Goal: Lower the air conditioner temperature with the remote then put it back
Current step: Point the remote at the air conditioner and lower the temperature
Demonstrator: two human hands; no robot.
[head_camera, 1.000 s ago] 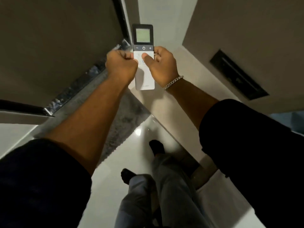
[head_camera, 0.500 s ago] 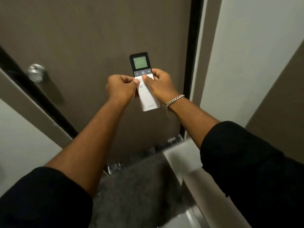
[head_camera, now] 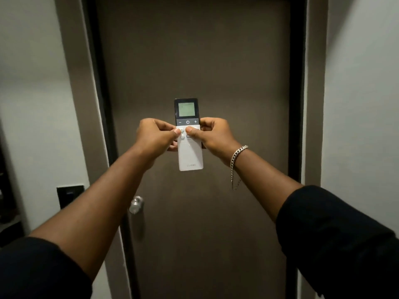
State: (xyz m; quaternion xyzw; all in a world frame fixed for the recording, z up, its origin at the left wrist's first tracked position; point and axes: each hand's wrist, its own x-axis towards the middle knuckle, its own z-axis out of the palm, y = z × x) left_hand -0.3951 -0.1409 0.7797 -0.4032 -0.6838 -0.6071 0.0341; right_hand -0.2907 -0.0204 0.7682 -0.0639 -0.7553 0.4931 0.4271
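The white remote (head_camera: pixel 190 157) with a dark top and a lit greenish screen is held upright at arm's length in front of a brown door. My left hand (head_camera: pixel 156 137) grips its left edge, thumb resting on the small round buttons below the screen. My right hand (head_camera: pixel 213 135), with a silver chain bracelet at the wrist, grips the right edge, thumb on the button area too. No air conditioner is in view.
A closed brown door (head_camera: pixel 194 61) with a dark frame fills the view, its round metal knob (head_camera: pixel 136 205) low on the left. A black switch plate (head_camera: pixel 70 196) sits on the white wall at left. White wall stands at right.
My view has swung up from the floor to face the door squarely. Both hands kept hold of the remote, which now stands upright at the centre of the view.
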